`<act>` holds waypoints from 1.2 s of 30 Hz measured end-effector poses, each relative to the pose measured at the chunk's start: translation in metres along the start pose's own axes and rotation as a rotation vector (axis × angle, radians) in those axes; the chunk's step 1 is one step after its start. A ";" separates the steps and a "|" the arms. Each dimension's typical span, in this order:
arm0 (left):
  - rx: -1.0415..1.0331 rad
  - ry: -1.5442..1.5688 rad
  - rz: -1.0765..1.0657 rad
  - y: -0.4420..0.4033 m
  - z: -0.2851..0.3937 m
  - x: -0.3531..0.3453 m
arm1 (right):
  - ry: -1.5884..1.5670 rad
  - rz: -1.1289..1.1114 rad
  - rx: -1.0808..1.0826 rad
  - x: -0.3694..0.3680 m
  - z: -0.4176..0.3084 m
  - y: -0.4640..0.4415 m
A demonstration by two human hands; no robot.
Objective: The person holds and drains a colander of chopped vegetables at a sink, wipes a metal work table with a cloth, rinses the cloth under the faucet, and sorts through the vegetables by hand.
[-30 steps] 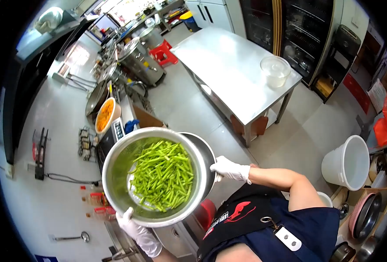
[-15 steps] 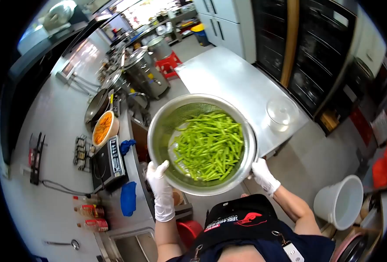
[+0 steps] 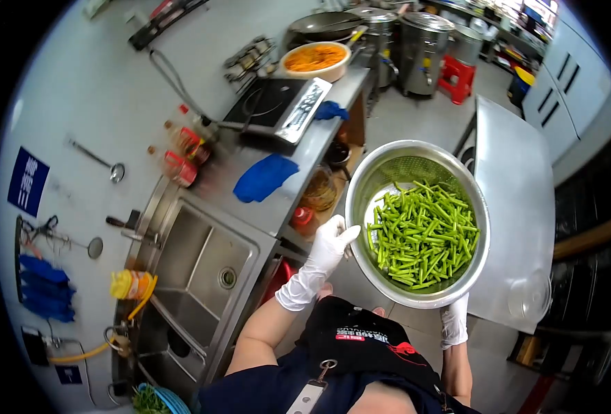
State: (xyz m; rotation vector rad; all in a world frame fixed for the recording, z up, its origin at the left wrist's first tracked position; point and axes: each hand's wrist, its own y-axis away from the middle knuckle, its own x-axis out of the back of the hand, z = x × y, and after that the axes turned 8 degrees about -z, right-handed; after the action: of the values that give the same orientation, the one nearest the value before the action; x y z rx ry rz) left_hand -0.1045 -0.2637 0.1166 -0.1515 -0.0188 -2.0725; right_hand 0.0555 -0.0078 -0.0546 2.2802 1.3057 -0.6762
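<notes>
A wide metal colander with perforated sides hangs in front of my body, tilted a little towards me. Inside it lies a heap of cut green stalks that look like green beans. My left hand, in a white glove, grips the colander's left rim, thumb on top. My right hand, gloved too, is at the near right edge; the colander hides its fingers.
A double sink is at my left. Beyond it the counter holds a blue cloth, an induction cooker and a bowl of orange shreds. A steel table bearing a clear bowl stands at right.
My view has turned left towards the sink. Both hands still carry the colander, which now appears further right in view, with the steel table beyond it.
</notes>
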 end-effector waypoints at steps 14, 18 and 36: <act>0.229 -1.151 0.695 -0.123 -0.115 0.092 | -0.281 -0.223 -0.146 0.012 0.005 -0.024; 0.185 -1.388 0.609 -0.153 -0.168 0.052 | -0.234 -0.184 -0.147 -0.005 -0.013 -0.013; -0.009 0.001 0.686 0.194 -0.077 0.043 | 0.447 -0.379 0.051 -0.033 0.007 -0.028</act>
State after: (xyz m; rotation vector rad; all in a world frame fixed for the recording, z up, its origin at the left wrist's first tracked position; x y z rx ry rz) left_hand 0.0368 -0.4019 0.0353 -0.1382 0.0393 -1.3882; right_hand 0.0152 -0.0211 -0.0436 2.3292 1.9813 -0.3186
